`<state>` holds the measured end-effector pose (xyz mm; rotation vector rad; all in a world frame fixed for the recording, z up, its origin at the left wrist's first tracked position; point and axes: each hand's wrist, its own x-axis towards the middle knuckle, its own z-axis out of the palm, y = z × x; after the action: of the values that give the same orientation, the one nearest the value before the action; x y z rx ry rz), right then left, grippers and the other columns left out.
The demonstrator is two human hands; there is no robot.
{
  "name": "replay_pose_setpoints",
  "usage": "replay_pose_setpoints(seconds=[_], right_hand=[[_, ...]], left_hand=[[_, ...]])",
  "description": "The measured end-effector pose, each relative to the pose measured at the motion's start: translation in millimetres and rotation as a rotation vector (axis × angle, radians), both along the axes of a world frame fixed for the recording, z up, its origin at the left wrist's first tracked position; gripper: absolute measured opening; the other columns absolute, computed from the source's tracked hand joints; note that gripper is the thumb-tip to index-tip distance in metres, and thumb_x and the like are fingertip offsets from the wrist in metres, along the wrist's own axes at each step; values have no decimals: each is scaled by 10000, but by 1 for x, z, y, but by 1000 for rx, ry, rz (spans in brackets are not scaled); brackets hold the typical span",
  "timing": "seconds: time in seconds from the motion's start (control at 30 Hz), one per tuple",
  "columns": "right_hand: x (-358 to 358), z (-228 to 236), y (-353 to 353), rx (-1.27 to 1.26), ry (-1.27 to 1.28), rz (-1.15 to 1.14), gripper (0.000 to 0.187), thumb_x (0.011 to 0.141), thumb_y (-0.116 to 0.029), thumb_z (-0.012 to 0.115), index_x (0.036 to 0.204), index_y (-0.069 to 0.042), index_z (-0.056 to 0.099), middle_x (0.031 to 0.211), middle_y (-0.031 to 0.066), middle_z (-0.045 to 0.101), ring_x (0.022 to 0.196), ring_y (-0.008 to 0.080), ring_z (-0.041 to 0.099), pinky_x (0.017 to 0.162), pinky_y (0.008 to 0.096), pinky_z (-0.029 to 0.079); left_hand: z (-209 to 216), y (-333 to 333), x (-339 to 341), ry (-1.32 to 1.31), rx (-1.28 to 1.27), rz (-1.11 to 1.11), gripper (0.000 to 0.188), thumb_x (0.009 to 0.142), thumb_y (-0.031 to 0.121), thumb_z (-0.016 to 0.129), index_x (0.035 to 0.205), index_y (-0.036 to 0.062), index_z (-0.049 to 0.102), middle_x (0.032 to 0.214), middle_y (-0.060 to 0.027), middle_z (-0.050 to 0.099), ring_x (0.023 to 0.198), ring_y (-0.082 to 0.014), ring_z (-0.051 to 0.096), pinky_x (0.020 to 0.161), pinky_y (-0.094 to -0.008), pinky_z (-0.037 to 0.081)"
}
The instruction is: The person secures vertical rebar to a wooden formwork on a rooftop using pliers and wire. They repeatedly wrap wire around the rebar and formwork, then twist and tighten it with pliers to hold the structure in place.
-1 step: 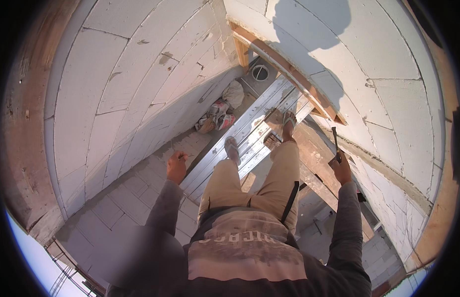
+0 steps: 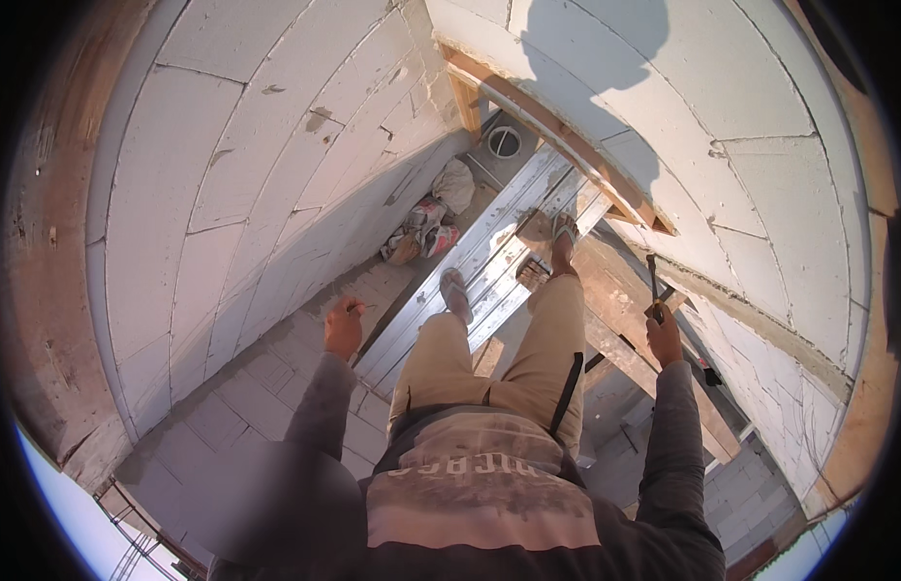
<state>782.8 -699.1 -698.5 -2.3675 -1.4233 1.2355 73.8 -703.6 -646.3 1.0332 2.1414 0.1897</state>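
At three o'clock the right hand [image 2: 664,339] has sunk slightly toward six, fingers clamped on a hammer-like tool [image 2: 653,281] that points to twelve; yellow on its handle [image 2: 658,312] now shows more plainly. Near nine o'clock the left hand [image 2: 343,331] barely shifts, fingers pinched together on a thin dark piece [image 2: 357,308].

Seen from above, a person stands with both feet [image 2: 454,293] on planks [image 2: 494,232] slanting from lower left to upper right. Block walls rise on the left [image 2: 266,155] and right [image 2: 761,184], meeting ahead. A wooden frame [image 2: 557,136] sits against the right wall. Bags [image 2: 426,232] lie along the left wall's foot, a bucket [image 2: 505,142] beyond them. The left hand [image 2: 343,329], holding a small item [image 2: 365,307], is left of the planks; the right hand [image 2: 665,339], holding a tool [image 2: 652,281], is to their right.
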Motion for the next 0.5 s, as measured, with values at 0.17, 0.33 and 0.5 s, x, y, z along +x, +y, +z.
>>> replay_pose_setpoints(seconds=[0.17,0.33,0.5], right_hand=[[-62,7,-123,-170,154,-456,512,934,-174,581,1430,-53,551,744,44,596,562,147,571,497,327,489],[-44,-116,-217,44,-174,-183,494,938,-195,578,1406,-37,574,816,97,653,607,194,630,518,353,524],[-126,-149,-128,-210,149,-733,550,960,-186,556,1486,-30,514,884,155,678,724,268,663,660,403,539]], left_hand=[[-9,43,-28,-37,64,-128,134,949,93,708,1061,28,741,1023,-139,771,987,-274,724,894,-397,538],[-69,106,-18,-236,94,-251,188,898,88,743,1072,20,757,1024,-95,785,974,-229,726,899,-380,539],[-194,159,120,-377,60,-303,183,868,86,764,1040,27,780,1003,-85,789,917,-176,720,835,-346,547]])
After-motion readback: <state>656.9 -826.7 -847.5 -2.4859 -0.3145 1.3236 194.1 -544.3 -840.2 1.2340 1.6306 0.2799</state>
